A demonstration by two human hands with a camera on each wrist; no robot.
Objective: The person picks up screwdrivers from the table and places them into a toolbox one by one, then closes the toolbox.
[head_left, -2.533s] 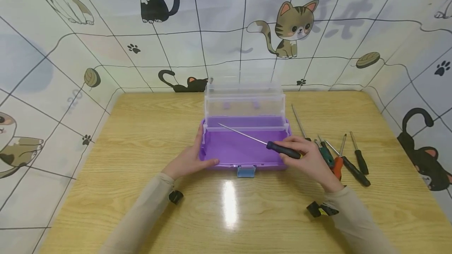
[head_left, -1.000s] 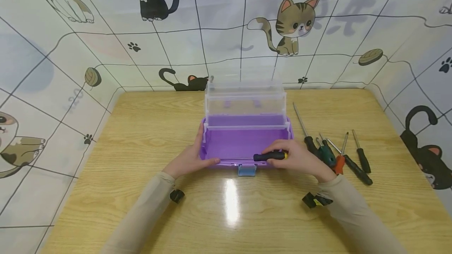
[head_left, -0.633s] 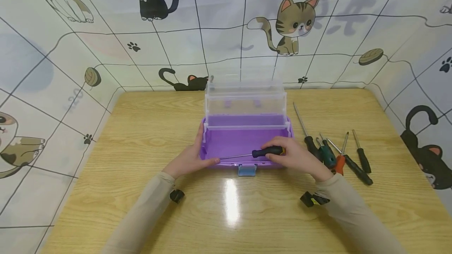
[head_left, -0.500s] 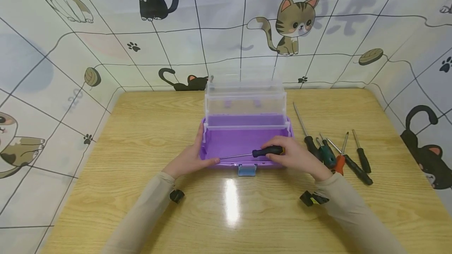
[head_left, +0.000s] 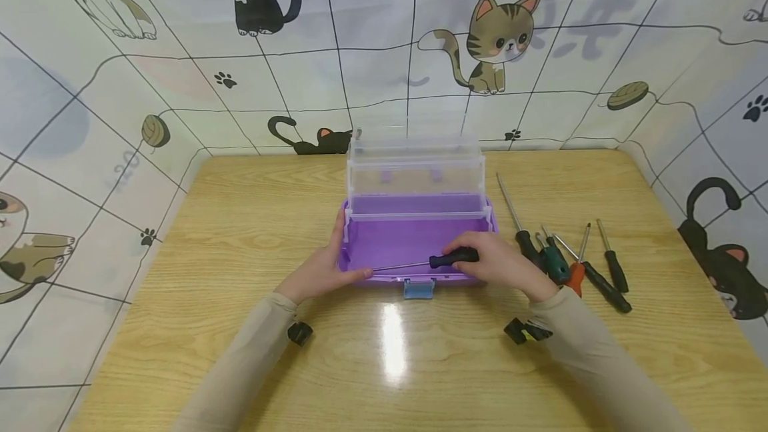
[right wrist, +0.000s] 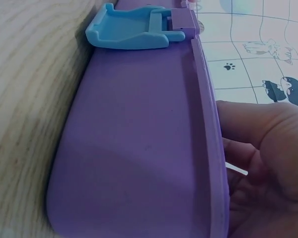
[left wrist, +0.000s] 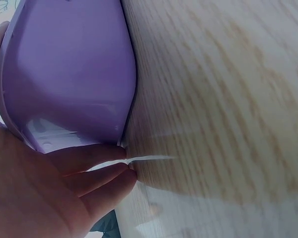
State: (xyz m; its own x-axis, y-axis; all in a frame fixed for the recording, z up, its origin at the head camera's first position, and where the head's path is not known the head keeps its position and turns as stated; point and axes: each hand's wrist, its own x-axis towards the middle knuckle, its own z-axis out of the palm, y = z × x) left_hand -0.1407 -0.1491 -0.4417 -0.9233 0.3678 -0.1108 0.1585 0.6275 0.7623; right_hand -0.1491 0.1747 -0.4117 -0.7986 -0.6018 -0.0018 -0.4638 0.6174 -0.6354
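Observation:
A purple plastic toolbox (head_left: 390,240) stands on the wooden table, its clear lid (head_left: 417,182) raised at the back and its blue latch (head_left: 418,289) hanging down in front. My left hand (head_left: 318,272) holds the toolbox's left end, thumb on the front rim and fingers along the side. My right hand (head_left: 504,265) grips a black-handled screwdriver (head_left: 443,260) low at the toolbox's right front; its shaft points left, its tip close to my left thumb. In the right wrist view, the front wall (right wrist: 134,134) hides most of the screwdriver.
Right of the toolbox lie several screwdrivers: a long black one (head_left: 525,244), a green-handled one (head_left: 555,265), an orange-handled one (head_left: 576,277) and other black ones (head_left: 607,289). A wall covering with printed cats (head_left: 498,45) surrounds the table (head_left: 258,219).
The screwdriver has come down from above the toolbox to its front part, and its shaft lies flatter. My right hand has shifted slightly left with it. The left hand stays put.

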